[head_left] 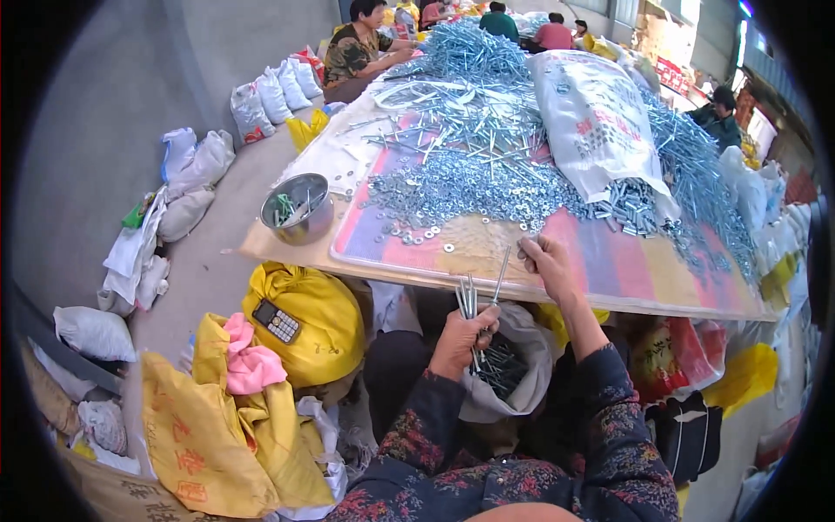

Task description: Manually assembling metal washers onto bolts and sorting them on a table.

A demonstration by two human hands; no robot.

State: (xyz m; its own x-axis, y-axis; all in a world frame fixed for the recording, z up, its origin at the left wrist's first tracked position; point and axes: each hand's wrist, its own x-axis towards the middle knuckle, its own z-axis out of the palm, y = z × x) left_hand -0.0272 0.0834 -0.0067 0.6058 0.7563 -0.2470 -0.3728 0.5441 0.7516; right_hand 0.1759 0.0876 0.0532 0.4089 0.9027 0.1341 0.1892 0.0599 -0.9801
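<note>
"Above the open white sack (532, 383), what does the left hand (461, 341) hold?"

"A bunch of long metal rods (468, 300), roughly upright. Its fingers curl tightly round their lower parts, and the upper ends jut out past the knuckles. One rod leans apart from the bunch, to the right, by the thumb."

"And the right hand (551, 265)?"

"At the front edge of the worktop (617, 270), just right of that leaning rod's tip. Thumb and forefinger are close together, though I can't tell whether they pinch anything."

"What's beyond them?"

"Loose washers (470, 187) are strewn over the worktop. To their right, short metal tubes (626, 209) lie at the mouth of a printed white bag (591, 122). Farther back there's a heap of thin rods (478, 52)."

"On the left?"

"A steel bowl (309, 230), near the corner. Below it, a mobile phone (277, 322) rests on a yellow bundle (326, 344)."
</note>
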